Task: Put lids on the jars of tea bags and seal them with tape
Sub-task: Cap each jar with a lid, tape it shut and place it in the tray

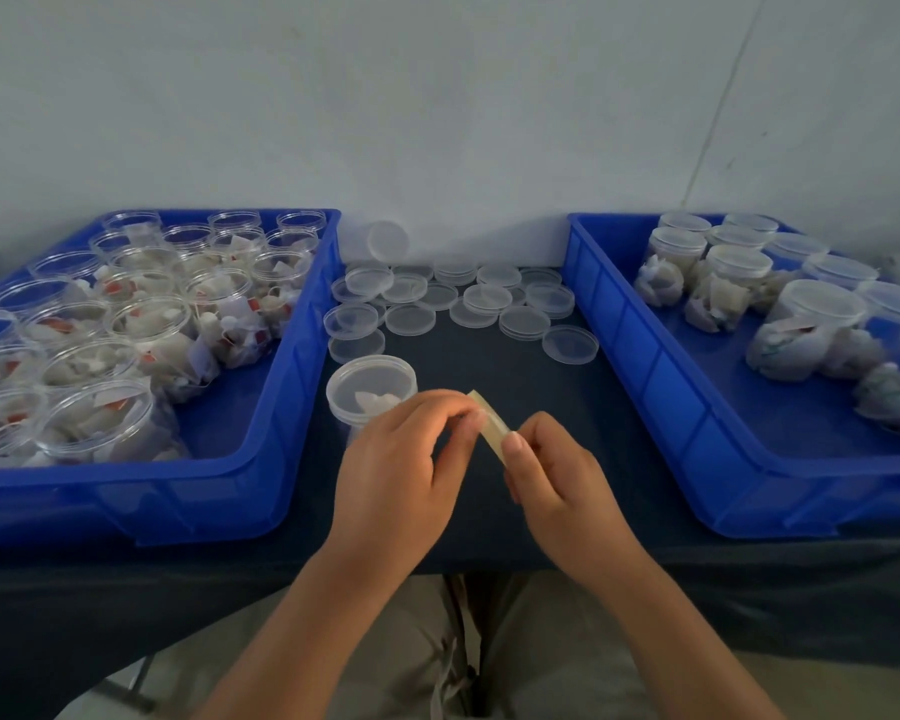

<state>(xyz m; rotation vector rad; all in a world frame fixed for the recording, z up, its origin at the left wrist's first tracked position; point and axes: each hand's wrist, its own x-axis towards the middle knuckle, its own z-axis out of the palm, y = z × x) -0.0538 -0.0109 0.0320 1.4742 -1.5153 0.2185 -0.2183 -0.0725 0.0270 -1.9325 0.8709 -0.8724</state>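
Both hands raised over the table, left hand [404, 459] and right hand [552, 470] pinching tape strip [491, 423]

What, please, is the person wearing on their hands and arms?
Nothing visible: the left hand and right hand are bare, without gloves, rings or a watch, and both forearms are uncovered to the frame's edge, with no sleeves in view.

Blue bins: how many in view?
2. The left blue bin holds open jars of tea bags; the right blue bin holds lidded jars. Nothing suggests a hidden third.
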